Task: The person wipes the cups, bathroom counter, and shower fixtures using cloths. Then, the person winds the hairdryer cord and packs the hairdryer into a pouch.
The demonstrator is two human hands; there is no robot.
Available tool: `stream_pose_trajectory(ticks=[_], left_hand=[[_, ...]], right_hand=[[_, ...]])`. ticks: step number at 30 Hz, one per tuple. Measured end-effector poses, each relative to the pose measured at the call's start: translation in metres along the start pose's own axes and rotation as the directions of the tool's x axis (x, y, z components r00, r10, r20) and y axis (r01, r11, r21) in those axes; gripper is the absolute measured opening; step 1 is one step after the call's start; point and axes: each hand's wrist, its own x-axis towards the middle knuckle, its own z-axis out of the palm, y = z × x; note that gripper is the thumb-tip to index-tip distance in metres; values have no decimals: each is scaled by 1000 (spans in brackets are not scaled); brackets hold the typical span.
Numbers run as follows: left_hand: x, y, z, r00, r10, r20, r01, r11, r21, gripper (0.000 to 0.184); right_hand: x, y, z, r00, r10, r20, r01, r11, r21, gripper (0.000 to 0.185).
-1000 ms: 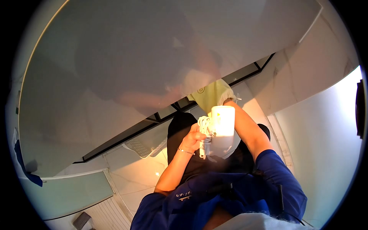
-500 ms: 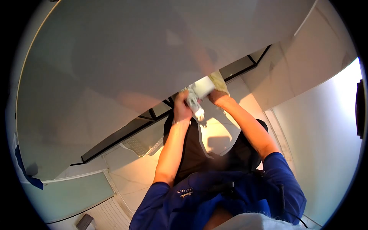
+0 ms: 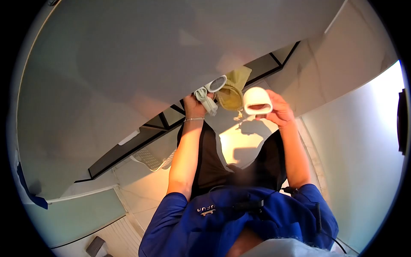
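My left hand [image 3: 195,106] is closed around a white hair dryer [image 3: 217,84], whose round grey grille end faces me. A white cord [image 3: 206,102] is bundled against its handle, over my fingers. In my right hand [image 3: 279,110] is a hollow white nozzle [image 3: 257,101], with its wide oval opening turned toward me. Between the hands a pale yellow cloth pouch [image 3: 231,97] hangs with its mouth open, beside the dryer's grille end. What supports the pouch is hidden.
A large glossy grey tabletop [image 3: 128,64] spreads in front, with a black frame [image 3: 141,143] beneath its near edge. On the floor below stands a white perforated basket [image 3: 150,158]. My knees are on either side of a lit patch of floor [image 3: 235,141]. A pale wall [image 3: 355,141] rises at right.
The nozzle is now apart from the hair dryer, in my right hand, which has moved right. The dryer has turned and shifted slightly left. The pouch's open mouth has come into view.
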Motion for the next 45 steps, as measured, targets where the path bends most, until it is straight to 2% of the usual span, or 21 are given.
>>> stream_pose_trajectory(ticks=[1,3,5,9,11,13,15,16,19,22,23,25,26,29,31,32,34,38,42,44,45], left_hand=[[-8,-3,-3,997,-62,55,62,998,-4,37],[-27,-14,4,999,-51,-2,51,999,3,37],[-35,-17,-1,932,-105,346,90,994,60,35],[-51,-38,13,997,-42,63,45,997,-57,36],[-47,-43,17,999,-2,53,8,992,-126,34],[-41,-47,4,997,67,43,-67,998,0,35],[-38,-51,-2,995,93,20,-94,995,36,33],[-38,-52,-3,994,108,5,-108,993,46,33],[-37,-52,-6,994,105,-18,-103,993,61,33],[-41,-54,-3,996,87,-12,-86,994,69,31],[-41,-55,-2,996,94,-5,-94,993,72,30],[-39,-54,-6,996,84,42,-88,992,86,29],[-42,-53,-3,993,76,90,-85,991,102,28],[-51,-57,6,989,121,88,-130,986,101,27],[-51,-56,1,990,101,95,-109,991,83,27],[-51,-55,-1,994,74,81,-79,995,63,27],[-49,-56,-3,996,48,72,-51,998,46,27],[-55,-62,8,985,128,112,-139,985,101,30],[-56,-58,13,978,163,133,-188,960,209,41],[-58,-57,18,972,189,142,-221,938,265,42],[-60,-57,21,965,212,152,-251,913,323,44]], right_hand=[[0,15,-22,1000,9,10,-9,1000,17,35],[9,37,-24,991,50,-124,-33,990,136,35],[25,49,-14,983,67,-170,-40,987,155,34],[54,73,-27,996,78,-35,-61,940,336,29],[65,82,-10,898,110,-427,25,954,300,30],[70,85,-4,892,121,-435,15,955,295,35],[70,71,21,821,146,-552,114,906,408,46],[68,69,22,836,139,-531,121,896,427,64],[60,54,39,756,202,-623,101,904,416,67],[60,59,34,785,142,-603,139,908,395,80],[59,59,34,785,141,-603,140,908,394,80],[58,61,35,919,32,-394,154,888,433,76],[59,66,33,919,35,-393,152,888,434,76],[65,80,24,885,-150,-440,259,945,200,65],[69,82,20,753,-269,-600,269,959,-93,50],[70,76,31,679,-288,-675,278,952,-127,40],[71,80,32,638,-334,-694,310,936,-166,39],[75,89,37,513,-456,-727,357,884,-302,34],[79,92,32,499,-481,-721,378,869,-318,38],[82,85,35,562,-204,-802,383,923,34,40],[82,82,40,562,-200,-802,381,924,37,40]])
